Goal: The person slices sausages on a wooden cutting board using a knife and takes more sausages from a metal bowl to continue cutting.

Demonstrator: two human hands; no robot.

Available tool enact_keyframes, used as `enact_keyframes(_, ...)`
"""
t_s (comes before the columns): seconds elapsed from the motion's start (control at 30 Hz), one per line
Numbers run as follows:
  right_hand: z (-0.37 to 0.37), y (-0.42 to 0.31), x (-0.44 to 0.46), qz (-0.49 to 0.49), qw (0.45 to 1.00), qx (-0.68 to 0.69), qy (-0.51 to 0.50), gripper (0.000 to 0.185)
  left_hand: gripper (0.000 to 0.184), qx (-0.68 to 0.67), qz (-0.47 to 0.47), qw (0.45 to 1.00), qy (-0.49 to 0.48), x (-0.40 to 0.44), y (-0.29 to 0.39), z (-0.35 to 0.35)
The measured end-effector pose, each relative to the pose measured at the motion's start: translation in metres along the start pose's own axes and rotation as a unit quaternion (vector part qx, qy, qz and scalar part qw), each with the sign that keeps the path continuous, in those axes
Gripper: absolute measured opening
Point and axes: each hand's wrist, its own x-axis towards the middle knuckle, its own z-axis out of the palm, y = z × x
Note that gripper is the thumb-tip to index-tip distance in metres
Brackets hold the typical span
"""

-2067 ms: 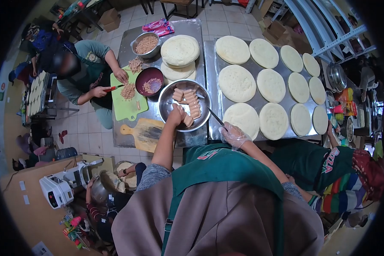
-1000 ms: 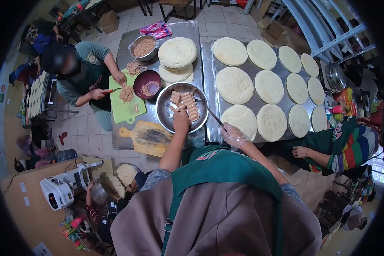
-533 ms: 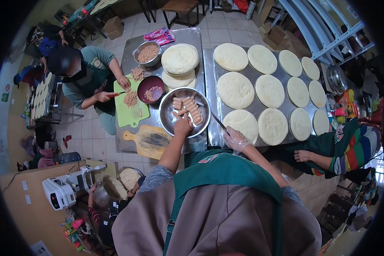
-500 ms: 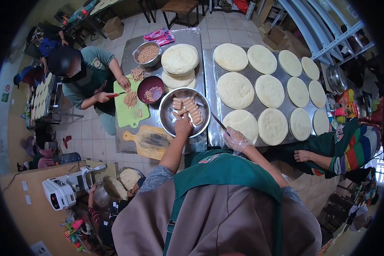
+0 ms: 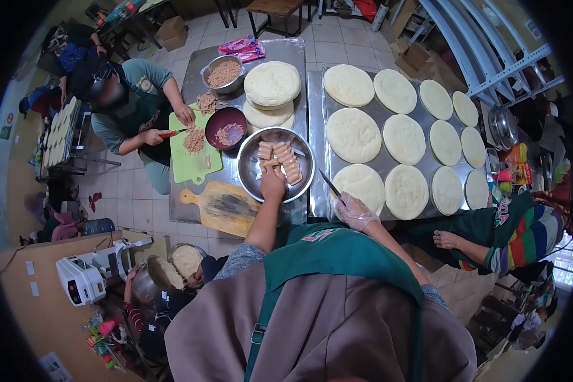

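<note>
A steel bowl (image 5: 243,175) holds several peeled sausages (image 5: 290,162), most of them lying side by side. My left hand (image 5: 273,182) reaches into it, its fingers closed on a sausage (image 5: 270,163) at the near left of the pile. To the right of the bowl, my right hand (image 5: 356,212) wears a clear plastic glove and grips a knife (image 5: 330,184), whose blade points up and left toward the bowl's rim. Beneath the knife hand is the edge of a round, flat pale bread (image 5: 358,184).
A wooden board (image 5: 226,210) lies left of the bowl. Across from it, a co-worker (image 5: 140,105) chops meat on a green board (image 5: 204,167). Beside that stand a maroon bowl (image 5: 211,141) and stacked breads (image 5: 272,83). Several rounds cover the metal tray (image 5: 388,73); another person's hand (image 5: 447,239) is at right.
My left hand stays in the bowl at the sausages, with only a slight shift. My right hand still holds the knife, its blade slightly moved. The whole view has tilted a little.
</note>
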Motion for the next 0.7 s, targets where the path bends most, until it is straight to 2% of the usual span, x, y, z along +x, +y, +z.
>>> enact_keyframes(0.13,-0.001,-0.002,0.000,0.002,1.000,0.010,0.005,0.032,0.042,-0.031,-0.022,0.998,-0.041,0.001,0.005,-0.012)
enact_keyframes(0.23,-0.002,-0.005,0.001,0.002,1.000,0.014,0.001,0.032,0.046,-0.015,-0.017,1.000,-0.020,0.004,0.003,-0.009)
enact_keyframes(0.33,0.001,-0.004,0.003,0.001,1.000,0.014,0.001,0.032,0.044,-0.055,-0.054,0.996,-0.052,0.005,0.005,-0.015)
enact_keyframes(0.43,0.000,-0.007,0.005,0.002,1.000,0.008,-0.003,0.036,0.038,-0.246,-0.110,0.963,-0.014,0.018,-0.017,0.013)
enact_keyframes(0.47,0.002,-0.007,0.008,0.003,1.000,0.006,-0.003,0.037,0.037,-0.416,-0.131,0.889,-0.136,0.031,-0.039,0.029)
enact_keyframes(0.5,0.005,-0.009,0.010,0.007,1.000,0.006,-0.005,0.039,0.036,-0.565,-0.148,0.772,-0.252,0.046,-0.070,0.046)
enact_keyframes(0.53,0.005,-0.014,0.014,0.000,1.000,0.023,-0.010,0.040,0.036,-0.686,-0.161,0.616,-0.354,0.036,-0.061,0.025)
enact_keyframes(0.57,0.006,-0.021,0.021,-0.007,0.999,0.041,-0.017,0.041,0.036,-0.661,-0.172,0.662,-0.309,0.019,-0.048,0.009)
enact_keyframes(0.67,0.001,-0.063,0.044,-0.012,0.997,0.070,-0.040,0.042,0.037,-0.670,-0.256,0.666,-0.208,-0.008,-0.001,-0.032)
enact_keyframes(0.7,0.011,-0.066,0.057,-0.045,0.996,0.073,-0.036,0.041,0.043,-0.684,-0.246,0.654,-0.207,-0.010,-0.002,-0.029)
